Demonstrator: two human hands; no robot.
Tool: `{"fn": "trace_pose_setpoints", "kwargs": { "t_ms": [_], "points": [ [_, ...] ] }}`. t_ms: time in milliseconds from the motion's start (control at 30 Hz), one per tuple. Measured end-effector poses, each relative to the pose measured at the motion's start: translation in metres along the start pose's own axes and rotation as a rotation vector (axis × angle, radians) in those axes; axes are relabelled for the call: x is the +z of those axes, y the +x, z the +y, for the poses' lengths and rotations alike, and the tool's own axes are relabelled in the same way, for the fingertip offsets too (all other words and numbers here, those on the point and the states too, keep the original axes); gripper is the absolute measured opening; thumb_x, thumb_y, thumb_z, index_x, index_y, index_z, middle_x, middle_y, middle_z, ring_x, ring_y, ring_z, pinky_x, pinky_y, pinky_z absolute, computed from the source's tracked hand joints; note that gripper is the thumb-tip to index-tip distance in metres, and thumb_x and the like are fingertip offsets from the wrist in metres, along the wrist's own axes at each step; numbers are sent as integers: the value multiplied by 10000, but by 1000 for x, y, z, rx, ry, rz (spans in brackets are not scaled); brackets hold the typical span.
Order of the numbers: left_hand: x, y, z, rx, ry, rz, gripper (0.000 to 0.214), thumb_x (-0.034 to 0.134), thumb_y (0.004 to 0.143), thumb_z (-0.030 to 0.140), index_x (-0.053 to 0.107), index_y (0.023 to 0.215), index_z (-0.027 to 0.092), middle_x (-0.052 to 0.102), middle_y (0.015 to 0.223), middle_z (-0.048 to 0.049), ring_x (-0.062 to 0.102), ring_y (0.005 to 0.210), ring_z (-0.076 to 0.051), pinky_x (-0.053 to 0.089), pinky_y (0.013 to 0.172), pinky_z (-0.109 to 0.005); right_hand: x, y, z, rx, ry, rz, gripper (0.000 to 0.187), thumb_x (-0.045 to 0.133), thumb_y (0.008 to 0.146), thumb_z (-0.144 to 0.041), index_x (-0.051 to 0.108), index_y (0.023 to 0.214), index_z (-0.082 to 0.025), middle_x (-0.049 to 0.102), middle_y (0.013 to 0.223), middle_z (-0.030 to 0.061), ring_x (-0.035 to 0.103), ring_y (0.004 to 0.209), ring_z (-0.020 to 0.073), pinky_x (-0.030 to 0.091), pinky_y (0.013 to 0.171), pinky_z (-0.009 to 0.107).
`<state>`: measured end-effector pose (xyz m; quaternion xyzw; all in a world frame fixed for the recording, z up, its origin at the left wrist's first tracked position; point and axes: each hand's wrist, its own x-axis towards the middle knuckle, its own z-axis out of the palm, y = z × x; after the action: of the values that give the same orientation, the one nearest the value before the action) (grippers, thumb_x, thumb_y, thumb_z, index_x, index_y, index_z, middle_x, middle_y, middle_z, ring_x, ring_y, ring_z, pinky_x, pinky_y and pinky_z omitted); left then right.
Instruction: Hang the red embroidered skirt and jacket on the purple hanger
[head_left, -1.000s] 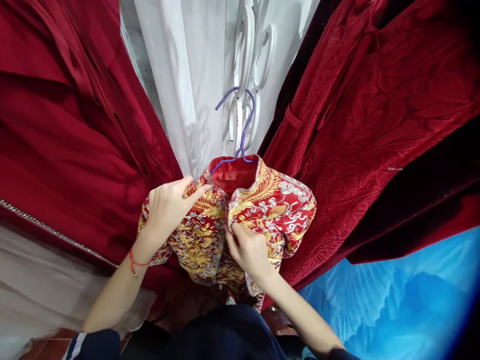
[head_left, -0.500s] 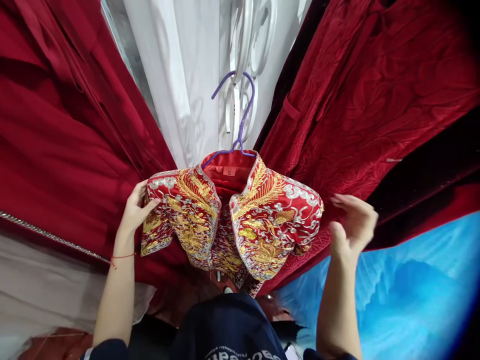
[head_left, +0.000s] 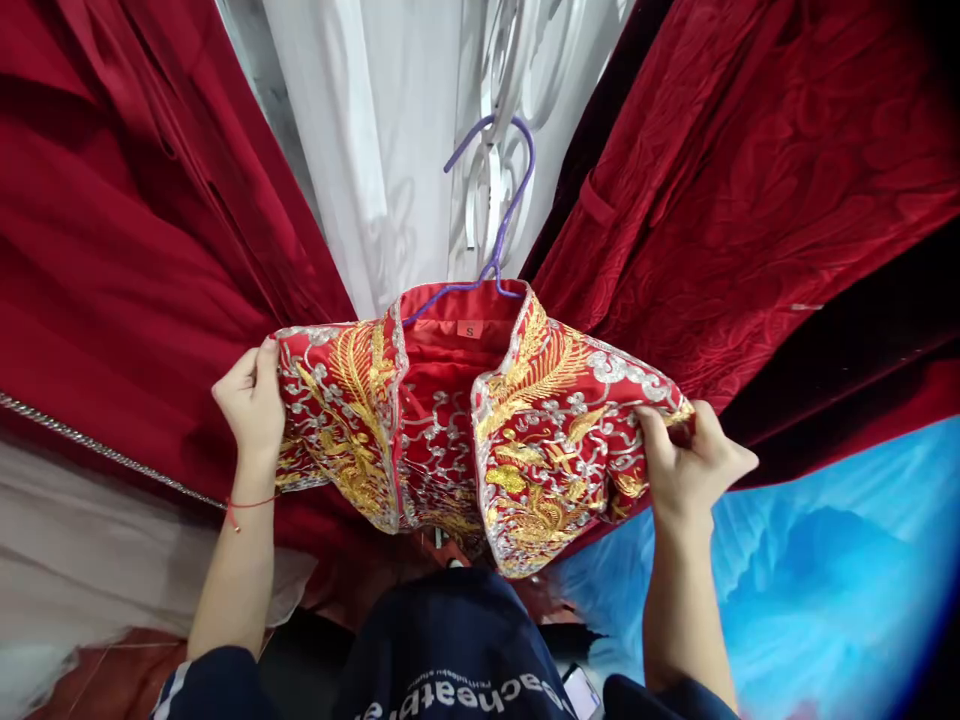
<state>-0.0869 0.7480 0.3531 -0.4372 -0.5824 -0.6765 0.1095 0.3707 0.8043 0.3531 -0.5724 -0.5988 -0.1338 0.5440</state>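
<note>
The red jacket (head_left: 536, 440) is hung by its shoulders on a purple hanger (head_left: 501, 235), hooked at white rings (head_left: 510, 75), with its front parted. One sleeve end is pinched in the left hand (head_left: 251, 410); the other is held between the thumb and fingers of the right hand (head_left: 686, 485), so both sleeves are drawn outward. The jacket is judged light enough to be spread easily, its lining soft and likely slippery, its front panels stiffened by dense gold and silver embroidery that could be snagged. It is best held by the shoulder seams or collar (head_left: 457, 298), the raised threads being spared.

No table is used. The space is flanked by red cloth (head_left: 135, 230) and a patterned red gown (head_left: 795, 200); blue cloth (head_left: 832, 560) is seen low on the right, above reddish floor (head_left: 124, 665) at left.
</note>
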Motion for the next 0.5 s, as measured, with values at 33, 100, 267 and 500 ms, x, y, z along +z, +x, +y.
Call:
{"fn": "trace_pose_setpoints", "kwargs": {
  "t_ms": [33,100,267,500],
  "points": [
    [-2,3,0,-17,-6,-43,496,581,913,436,389,551,157,268,574,57,255,572,-62,225,528,-219,-1,2,1,6,-17,27,528,674,753,-603,386,553,-209,322,462,-56,262,439,68,235,467,265],
    [-9,8,-4,-35,-29,-153,483,607,891,452,445,552,148,325,576,51,293,576,-66,259,530,-207,-3,5,10,46,32,64,503,717,715,-569,403,559,-208,322,481,-56,263,467,74,227,472,263],
    [-23,5,-23,-114,-124,-415,354,651,846,473,645,724,140,531,655,24,439,605,-92,375,576,-199,2,-10,50,207,572,-484,406,738,692,-556,641,891,-216,649,760,34,567,662,180,466,601,289],
    [-17,-20,-5,-80,-68,-252,305,783,733,384,600,668,149,467,595,61,380,579,-74,326,553,-191,-4,-47,44,217,144,-381,450,723,765,-601,601,663,-180,553,593,-20,450,536,98,390,526,223]
  ]
}}
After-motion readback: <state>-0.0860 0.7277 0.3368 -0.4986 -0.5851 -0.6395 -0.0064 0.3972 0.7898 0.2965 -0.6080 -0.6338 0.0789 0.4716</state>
